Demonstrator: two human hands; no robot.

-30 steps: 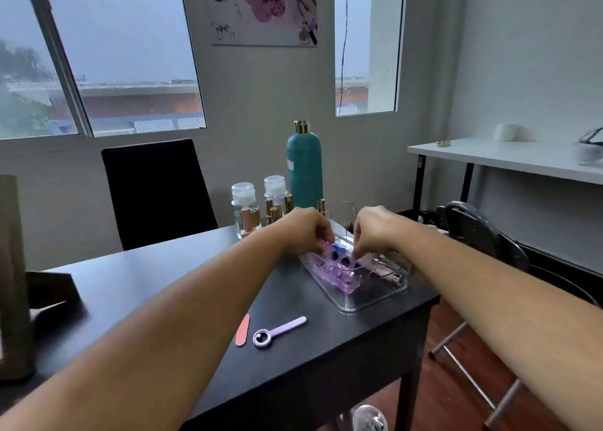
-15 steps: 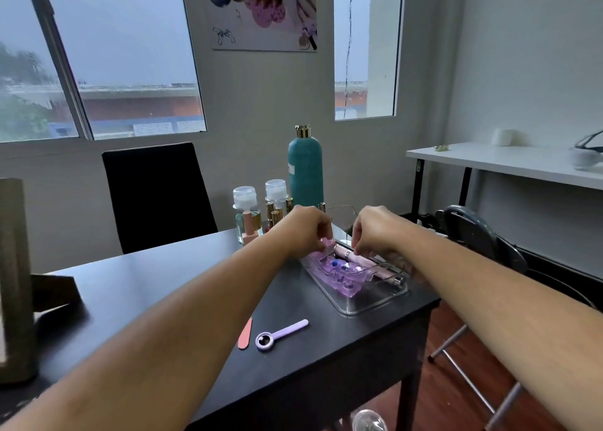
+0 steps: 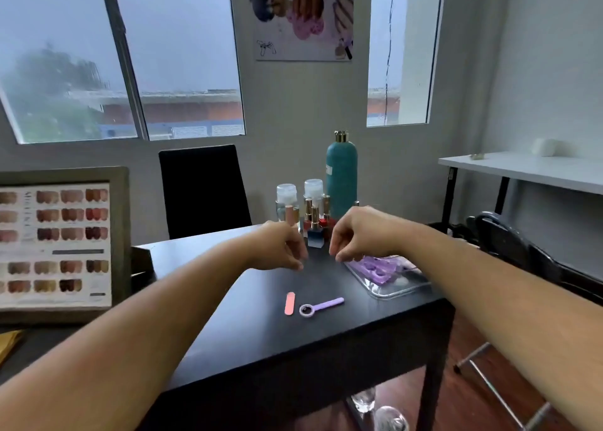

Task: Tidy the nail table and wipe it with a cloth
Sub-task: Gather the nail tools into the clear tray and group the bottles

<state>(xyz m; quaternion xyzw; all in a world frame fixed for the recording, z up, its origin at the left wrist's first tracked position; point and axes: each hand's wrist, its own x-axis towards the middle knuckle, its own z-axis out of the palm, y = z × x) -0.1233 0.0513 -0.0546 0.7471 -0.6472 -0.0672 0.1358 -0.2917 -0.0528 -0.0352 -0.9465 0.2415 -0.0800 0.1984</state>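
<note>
A clear plastic tray (image 3: 404, 288) sits at the right end of the black table (image 3: 261, 339), with purple toe separators (image 3: 380, 269) in it. My left hand (image 3: 280, 248) and my right hand (image 3: 355, 234) hover over the table just left of the tray, fingers loosely curled downward, holding nothing. A pink nail file (image 3: 289, 303) and a purple ring-ended tool (image 3: 321, 306) lie on the table in front of my hands. No cloth is visible.
Behind my hands stand nail polish bottles (image 3: 315, 231), two clear capped bottles (image 3: 287, 200) and a tall teal bottle (image 3: 341, 176). A framed nail colour chart (image 3: 58, 244) leans at the left. A black chair (image 3: 204, 190) faces the table; a white table (image 3: 522, 169) stands at right.
Both hands have lifted out of the tray and moved left, letting go of the items there. The camera turned left, bringing the colour chart into view.
</note>
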